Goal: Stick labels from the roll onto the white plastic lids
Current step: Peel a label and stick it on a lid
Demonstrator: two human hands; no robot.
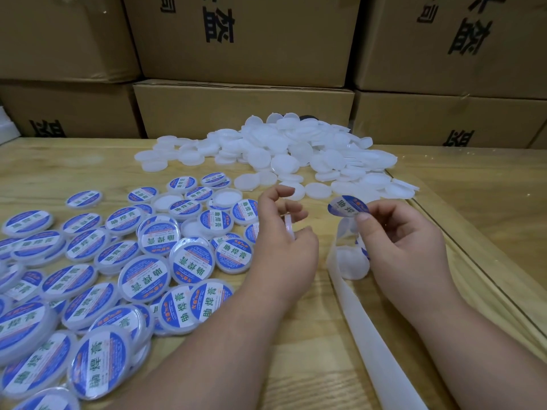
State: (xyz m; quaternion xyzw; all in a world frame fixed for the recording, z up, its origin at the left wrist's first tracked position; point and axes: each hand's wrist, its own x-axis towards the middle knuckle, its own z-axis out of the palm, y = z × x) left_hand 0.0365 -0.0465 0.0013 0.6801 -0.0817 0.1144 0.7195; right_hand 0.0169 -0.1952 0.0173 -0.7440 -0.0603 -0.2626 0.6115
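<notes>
My left hand (285, 241) holds a white plastic lid (288, 224) on edge between thumb and fingers, above the table's middle. My right hand (399, 244) pinches a round blue-and-white label (347, 205) at its lower edge, peeled up from the backing strip (355, 294), which loops under that hand and trails toward the near edge. A pile of bare white lids (296, 149) lies at the back of the table. Several labelled lids (142, 261) spread across the left side.
The wooden table (310, 350) has a raised rim (479, 276) along its right side. Stacked cardboard boxes (242, 108) with black print wall off the back. A few upturned unlabelled lids (226, 198) sit among the labelled ones.
</notes>
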